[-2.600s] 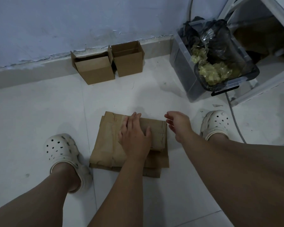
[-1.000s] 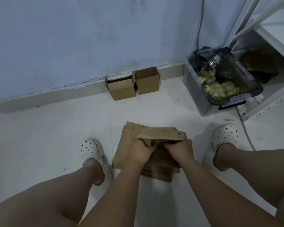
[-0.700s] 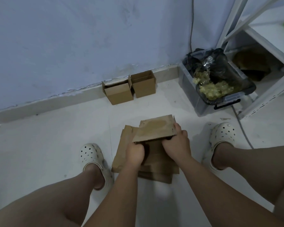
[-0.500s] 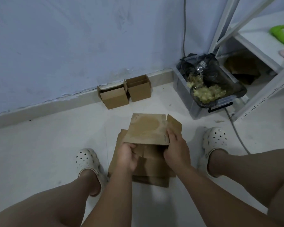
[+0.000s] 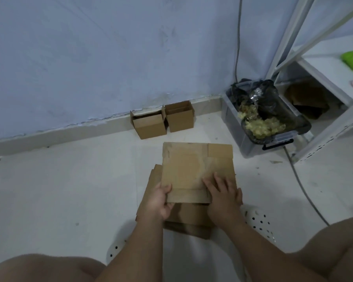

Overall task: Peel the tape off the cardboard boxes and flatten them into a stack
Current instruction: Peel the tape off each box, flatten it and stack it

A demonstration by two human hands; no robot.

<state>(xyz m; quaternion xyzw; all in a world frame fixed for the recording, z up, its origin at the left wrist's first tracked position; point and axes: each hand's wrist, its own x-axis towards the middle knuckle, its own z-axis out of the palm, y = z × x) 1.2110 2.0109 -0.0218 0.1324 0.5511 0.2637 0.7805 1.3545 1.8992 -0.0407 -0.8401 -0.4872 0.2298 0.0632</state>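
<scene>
flattened box [image 5: 196, 169] centre, on stack [image 5: 183, 218] | two open boxes [image 5: 163, 123] above centre, at wall | bin [image 5: 238, 131] right, beside shelf [image 5: 322, 78]

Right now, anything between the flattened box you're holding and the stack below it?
Only the left hand, gripping the flattened box at its near-left corner over the stack; its hidden fingers probably lie between. The right hand presses flat on top. Nothing else visible.
</scene>
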